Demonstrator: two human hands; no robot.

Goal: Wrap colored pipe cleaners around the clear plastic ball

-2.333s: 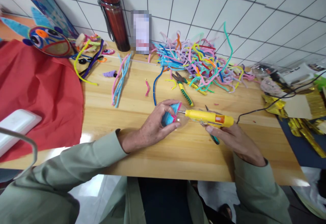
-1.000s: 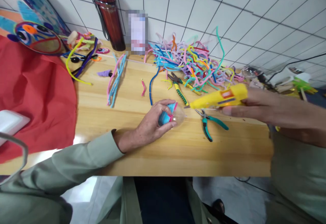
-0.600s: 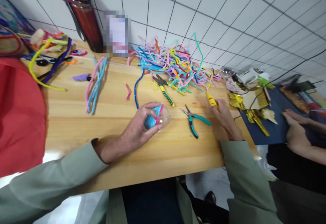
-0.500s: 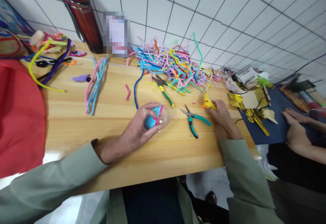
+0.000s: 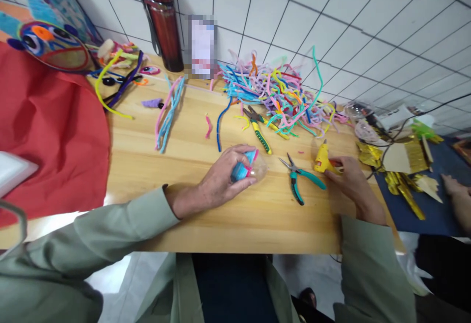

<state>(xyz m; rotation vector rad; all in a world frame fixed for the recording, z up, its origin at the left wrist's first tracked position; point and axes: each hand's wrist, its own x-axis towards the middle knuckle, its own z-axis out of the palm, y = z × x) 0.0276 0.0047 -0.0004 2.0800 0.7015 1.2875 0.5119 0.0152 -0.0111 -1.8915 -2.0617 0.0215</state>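
My left hand is closed around a clear plastic ball wrapped with blue and pink pipe cleaners, resting on the wooden table. My right hand grips the handle of a yellow glue gun that stands on the table to the right. Teal-handled pliers lie between my two hands.
A heap of coloured pipe cleaners and yellow-handled pliers lie behind. A red flask stands by the tiled wall, red cloth covers the left. Gold foil scraps and another person's hand are at the right.
My right hand carried the glue gun away from the ball to the right and stood it on the table. My left hand kept hold of the wrapped ball.
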